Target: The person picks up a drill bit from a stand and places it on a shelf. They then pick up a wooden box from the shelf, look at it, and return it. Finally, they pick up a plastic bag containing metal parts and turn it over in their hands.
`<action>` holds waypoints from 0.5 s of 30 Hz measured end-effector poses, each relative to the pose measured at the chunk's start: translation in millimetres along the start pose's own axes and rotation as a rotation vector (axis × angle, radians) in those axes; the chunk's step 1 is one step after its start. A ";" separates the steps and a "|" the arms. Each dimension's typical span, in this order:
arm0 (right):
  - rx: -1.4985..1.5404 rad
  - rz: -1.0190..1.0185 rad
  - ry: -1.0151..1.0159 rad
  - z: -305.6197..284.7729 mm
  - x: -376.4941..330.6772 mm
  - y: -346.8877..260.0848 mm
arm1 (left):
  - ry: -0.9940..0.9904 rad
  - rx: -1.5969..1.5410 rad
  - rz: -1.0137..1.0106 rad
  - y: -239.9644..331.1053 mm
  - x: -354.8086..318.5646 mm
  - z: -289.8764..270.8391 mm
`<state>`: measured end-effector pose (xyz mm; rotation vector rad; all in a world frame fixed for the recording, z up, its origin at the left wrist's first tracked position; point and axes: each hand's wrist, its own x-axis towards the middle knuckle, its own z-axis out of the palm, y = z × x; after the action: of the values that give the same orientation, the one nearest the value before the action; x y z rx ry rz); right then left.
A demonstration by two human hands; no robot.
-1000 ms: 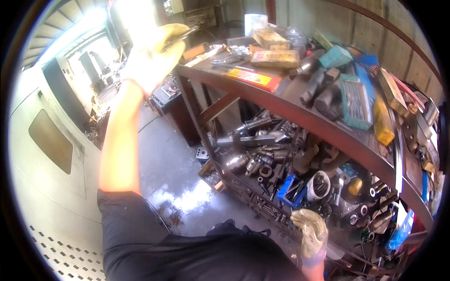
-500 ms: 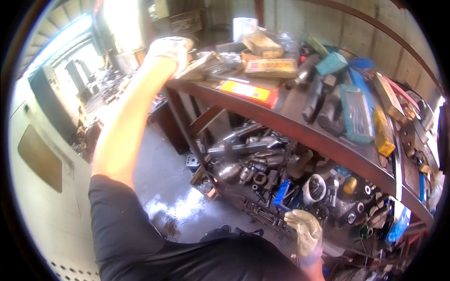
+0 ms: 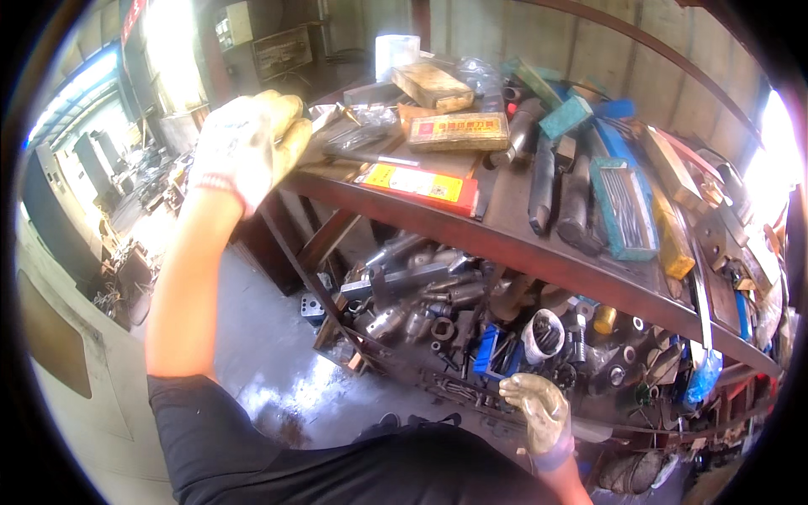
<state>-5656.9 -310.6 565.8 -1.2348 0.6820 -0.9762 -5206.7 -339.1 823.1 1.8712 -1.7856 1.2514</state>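
My left hand (image 3: 257,139), in a pale work glove with yellowish fingers, is raised at the left end of the top shelf (image 3: 404,209). Its fingers are curled inward, and whatever they may hold is hidden. Beside it lie thin tools in clear plastic wrap (image 3: 364,133) and an orange-red flat box with a yellow label (image 3: 421,183). My right hand (image 3: 540,411), also gloved, hangs low in front of the lower shelf with loosely bent fingers and nothing in them. Closest to it are a blue box (image 3: 486,349) and a white cup of small metal pieces (image 3: 544,337).
Yellowed boxes (image 3: 459,132), dark metal bars (image 3: 543,187) and a teal box of rods (image 3: 624,210) crowd the top shelf. Metal tool holders (image 3: 389,321) fill the lower shelf. A pale machine panel (image 3: 84,379) stands at left, beside grey floor (image 3: 278,324).
My view has shifted, and my left hand now appears lower and nearer, at the shelf's end, its glove sharper. My right hand stays low, fingers still loosely bent.
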 end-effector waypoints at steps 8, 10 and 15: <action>-0.010 0.010 0.081 24.4 13.9 -3.3 | 0.269 -0.460 0.124 34.2 -30.9 -2.2; -0.005 -0.009 0.085 32.5 18.7 -2.3 | 0.300 -0.475 0.176 31.9 -36.3 0.7; -0.062 -0.072 0.096 48.3 30.1 -9.5 | 0.387 -0.579 0.264 28.7 -39.4 30.0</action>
<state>-5604.0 -315.9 588.3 -1.2801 0.7516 -1.0861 -5215.9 -339.3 766.6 1.0334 -1.9359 0.9421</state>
